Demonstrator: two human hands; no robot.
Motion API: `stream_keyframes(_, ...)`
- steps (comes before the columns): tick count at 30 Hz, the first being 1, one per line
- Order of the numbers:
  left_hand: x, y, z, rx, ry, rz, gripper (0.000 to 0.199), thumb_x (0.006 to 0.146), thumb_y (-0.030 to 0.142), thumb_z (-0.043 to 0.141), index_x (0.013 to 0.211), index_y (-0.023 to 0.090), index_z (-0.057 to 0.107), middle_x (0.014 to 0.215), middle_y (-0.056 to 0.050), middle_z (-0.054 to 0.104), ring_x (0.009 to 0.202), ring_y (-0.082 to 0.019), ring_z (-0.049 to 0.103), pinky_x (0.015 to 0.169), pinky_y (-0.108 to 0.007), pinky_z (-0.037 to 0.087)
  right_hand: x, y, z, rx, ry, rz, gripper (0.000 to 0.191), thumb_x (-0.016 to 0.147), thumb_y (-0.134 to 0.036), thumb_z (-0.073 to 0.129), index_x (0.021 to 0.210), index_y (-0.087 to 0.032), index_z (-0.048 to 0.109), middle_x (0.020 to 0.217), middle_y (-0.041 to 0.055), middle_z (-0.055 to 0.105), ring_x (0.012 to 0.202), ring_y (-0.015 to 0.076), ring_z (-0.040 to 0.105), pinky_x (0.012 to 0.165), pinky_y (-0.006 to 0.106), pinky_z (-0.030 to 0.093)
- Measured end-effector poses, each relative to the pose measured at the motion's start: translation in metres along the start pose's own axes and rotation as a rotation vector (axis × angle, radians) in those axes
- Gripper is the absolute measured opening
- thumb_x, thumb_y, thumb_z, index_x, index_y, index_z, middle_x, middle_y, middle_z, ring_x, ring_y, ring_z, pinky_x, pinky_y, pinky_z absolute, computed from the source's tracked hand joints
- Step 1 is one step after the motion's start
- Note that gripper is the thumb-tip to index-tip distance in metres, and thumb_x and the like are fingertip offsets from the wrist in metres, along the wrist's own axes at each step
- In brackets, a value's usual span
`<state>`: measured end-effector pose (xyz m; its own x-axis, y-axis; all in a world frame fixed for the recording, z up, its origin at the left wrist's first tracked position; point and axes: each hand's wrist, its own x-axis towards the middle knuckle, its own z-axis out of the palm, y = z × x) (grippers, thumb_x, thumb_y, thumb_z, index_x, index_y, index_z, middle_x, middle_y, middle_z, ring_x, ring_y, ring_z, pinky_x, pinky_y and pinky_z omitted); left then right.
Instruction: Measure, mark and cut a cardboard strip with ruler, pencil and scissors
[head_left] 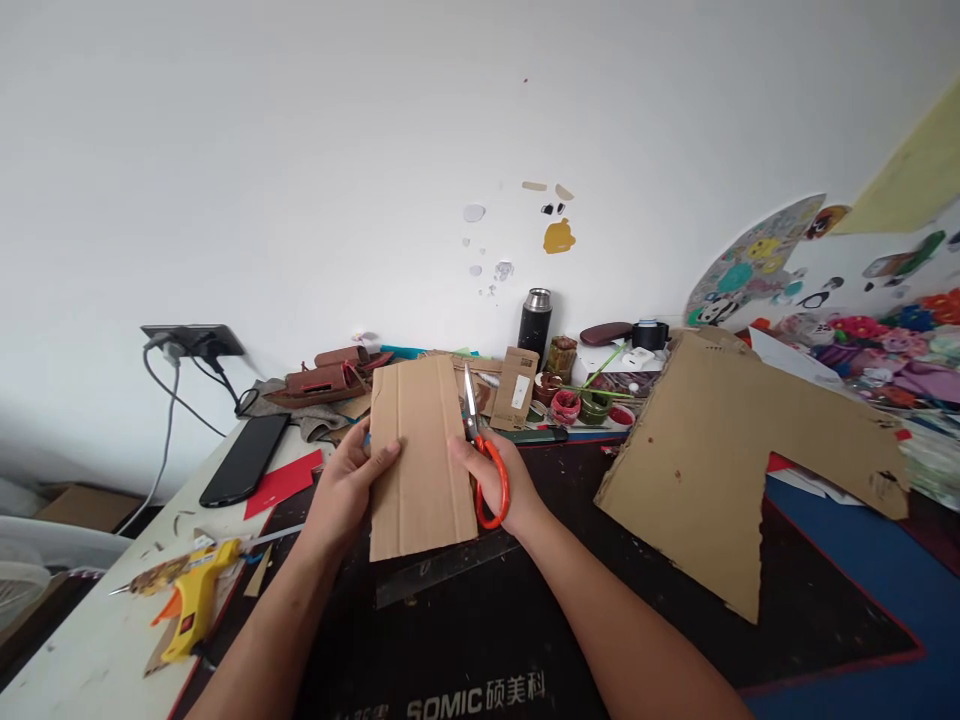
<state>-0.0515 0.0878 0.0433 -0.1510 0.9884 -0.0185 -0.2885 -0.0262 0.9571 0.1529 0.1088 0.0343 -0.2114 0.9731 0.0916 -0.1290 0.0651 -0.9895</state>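
Between my hands is a rectangular piece of cardboard (424,470), tilted up over the dark mat, with vertical crease lines down it. My left hand (345,480) grips its left edge, thumb on the front face and fingers behind. At the right edge, my right hand (499,475) has its thumb pressed on the cardboard and also holds red-handled scissors (493,490). The scissor blades point upward beside the cardboard and look closed. Fingers behind the cardboard are hidden.
A large cut cardboard sheet (690,470) lies to the right. At left are a yellow glue gun (196,600), a black phone (245,460) and red paper (283,484). Paint jars (565,405), a small cardboard box (514,390) and a black thermos (535,328) stand along the back wall.
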Motion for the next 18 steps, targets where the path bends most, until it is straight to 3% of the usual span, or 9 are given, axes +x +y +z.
stream_keyframes(5,0.003,0.007,-0.005,-0.043,0.164,0.085,0.066,0.074,0.047,0.094,0.131,0.023,0.069,0.121,-0.009,0.081,0.102,-0.034,0.081,0.085,-0.044,0.066,-0.002,0.004,0.003,0.159,-0.136,0.154,0.076,0.079,-0.095,0.068,0.096,-0.022,0.068,0.066,-0.0005,0.063,0.056,0.0209,0.061,0.056,0.033,0.051)
stream_keyframes(10,0.005,0.013,-0.009,-0.048,0.262,0.16,0.062,0.072,0.045,0.092,0.126,0.023,0.07,0.118,-0.009,0.082,0.101,-0.034,0.08,0.086,-0.043,0.065,-0.004,0.006,0.007,0.249,-0.29,0.122,0.09,0.076,-0.099,0.068,0.118,-0.019,0.074,0.078,0.0047,0.075,0.069,0.027,0.077,0.061,0.035,0.061)
stream_keyframes(13,0.004,0.014,-0.009,-0.043,0.306,0.209,0.06,0.073,0.044,0.092,0.126,0.024,0.071,0.12,-0.008,0.081,0.104,-0.032,0.078,0.086,-0.04,0.063,-0.004,0.007,0.007,0.215,-0.298,0.149,0.092,0.078,-0.099,0.064,0.122,-0.019,0.073,0.082,0.0059,0.077,0.068,0.026,0.079,0.06,0.033,0.063)
stream_keyframes(18,0.001,0.017,-0.008,-0.042,0.344,0.269,0.055,0.072,0.04,0.093,0.122,0.027,0.075,0.126,-0.004,0.08,0.109,-0.029,0.074,0.085,-0.034,0.059,-0.005,0.011,0.007,0.061,-0.236,0.164,0.086,0.082,-0.097,0.061,0.112,-0.017,0.07,0.078,0.0022,0.073,0.047,0.0162,0.07,0.043,0.023,0.05)
